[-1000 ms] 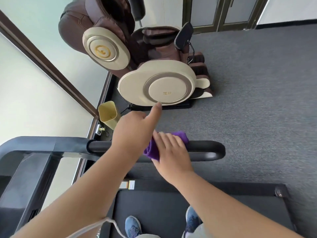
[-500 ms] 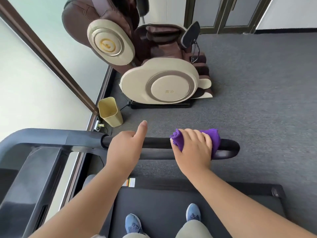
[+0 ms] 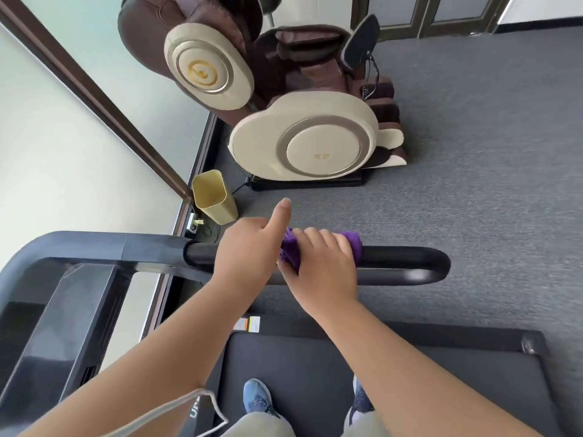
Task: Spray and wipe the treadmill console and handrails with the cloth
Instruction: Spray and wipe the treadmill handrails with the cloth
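A black treadmill handrail [image 3: 407, 261] runs across the middle of the view and loops back at its right end. My right hand [image 3: 321, 269] presses a purple cloth [image 3: 351, 242] around the rail near its middle. Just to the left, my left hand [image 3: 249, 247] wraps the same rail with its thumb sticking up, touching the cloth's left edge. The grey console frame [image 3: 79, 247] joins the rail at the left. No spray bottle is in view.
A beige and brown massage chair [image 3: 303, 140] stands on the grey carpet beyond the rail. A small yellow bin [image 3: 213, 197] sits by the wall with a power strip [image 3: 194, 223] beside it. The treadmill belt [image 3: 315, 357] and my shoes are below.
My right hand slid the cloth right toward the rail's end, then back left next to my left hand. My left hand kept its grip on the rail.
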The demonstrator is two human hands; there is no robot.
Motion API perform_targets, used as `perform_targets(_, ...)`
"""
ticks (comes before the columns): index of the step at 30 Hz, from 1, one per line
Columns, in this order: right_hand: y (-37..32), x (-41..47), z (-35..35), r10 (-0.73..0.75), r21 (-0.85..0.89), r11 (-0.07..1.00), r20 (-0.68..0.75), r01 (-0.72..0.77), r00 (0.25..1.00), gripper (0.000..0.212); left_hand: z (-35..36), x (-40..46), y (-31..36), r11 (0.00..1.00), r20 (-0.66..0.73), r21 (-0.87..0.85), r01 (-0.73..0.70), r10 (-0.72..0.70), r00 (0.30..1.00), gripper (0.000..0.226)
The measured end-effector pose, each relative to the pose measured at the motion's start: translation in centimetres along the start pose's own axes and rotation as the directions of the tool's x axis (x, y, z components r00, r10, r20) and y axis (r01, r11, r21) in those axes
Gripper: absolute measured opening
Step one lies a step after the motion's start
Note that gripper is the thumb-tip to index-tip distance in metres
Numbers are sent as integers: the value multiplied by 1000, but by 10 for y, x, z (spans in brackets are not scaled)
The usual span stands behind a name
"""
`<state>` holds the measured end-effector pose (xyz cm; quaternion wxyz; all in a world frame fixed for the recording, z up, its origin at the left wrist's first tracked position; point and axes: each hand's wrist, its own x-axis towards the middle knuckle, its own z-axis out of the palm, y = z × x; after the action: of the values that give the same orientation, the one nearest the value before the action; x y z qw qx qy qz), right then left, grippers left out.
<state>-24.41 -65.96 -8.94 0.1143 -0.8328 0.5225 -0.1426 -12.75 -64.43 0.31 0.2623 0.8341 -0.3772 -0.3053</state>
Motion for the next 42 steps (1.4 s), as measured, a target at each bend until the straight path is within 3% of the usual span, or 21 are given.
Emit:
perform_targets(2,33,-8,-12,24,9,1000,-35,-24,999,45,17,-3,9,1000,36,27,-14,13,999,93)
perform_targets(6,97,-22,-33,96,52,995,-104,-91,990,39,48,-10,24,999,68,44,-13,10,998,84)
perform_targets(9,136,-30,-42,286,273,932,-157,-237,945,32,64,-13,34,1000,59,21,12,-13,998,86)
perform_targets(10,148,-32,-45,411,415,853,-162,-316,897,29,68,-14,38,1000,60,20,15,-16,998,86)
perform_targets(11,158,-32,-50,561,594,695,-97,-404,822,28,71,-15,42,1000,60,15,15,-16,998,85)
perform_targets(13,170,-26,-60,753,815,261,162,-517,637,28,75,-17,48,1000,52,-12,14,-13,999,83)
perform_targets(14,175,-23,-63,767,837,114,268,-535,583,26,76,-17,49,1000,51,-28,14,-12,999,82)
perform_targets(16,183,-20,-66,750,813,12,378,-582,543,23,77,-17,52,998,57,-56,13,-10,998,81)
perform_targets(20,187,-16,-67,744,801,-34,420,-598,520,30,67,-21,54,997,66,-75,26,-21,998,80)
perform_targets(22,179,-17,-66,765,794,13,383,-607,518,27,60,-21,52,995,71,-91,36,-30,997,81)
perform_targets(25,158,-19,-63,787,757,263,191,-599,587,34,53,-20,48,988,91,-143,56,-44,995,81)
perform_targets(28,127,-11,-62,579,569,691,-66,-447,812,30,51,-21,48,977,111,-200,74,-52,992,81)
perform_targets(30,107,-6,-57,371,341,887,-123,-312,921,34,54,-21,49,977,123,-201,70,-46,991,81)
perform_targets(33,109,-8,-47,245,167,962,-179,-216,953,30,62,-21,52,978,147,-194,75,-46,988,80)
perform_targets(36,140,-16,-42,309,252,937,-264,-244,914,33,73,-22,56,985,161,-166,53,-26,987,80)
perform_targets(37,152,-17,-43,447,415,849,-233,-328,864,34,76,-23,57,986,165,-159,44,-18,986,80)
perform_targets(38,163,-18,-45,629,611,665,-149,-429,763,33,79,-24,59,987,169,-155,42,-16,985,81)
perform_targets(39,174,-19,-44,776,792,366,30,-488,630,28,83,-25,60,986,174,-158,47,-19,985,81)
perform_targets(40,188,-21,-36,823,885,69,210,-460,528,21,86,-27,60,985,176,-165,53,-24,984,81)
perform_targets(41,199,-23,-28,829,911,-94,296,-403,475,15,89,-29,61,984,178,-166,56,-26,984,81)
perform_targets(42,207,-23,-21,826,925,-164,319,-343,465,13,92,-31,61,985,182,-162,57,-27,983,81)
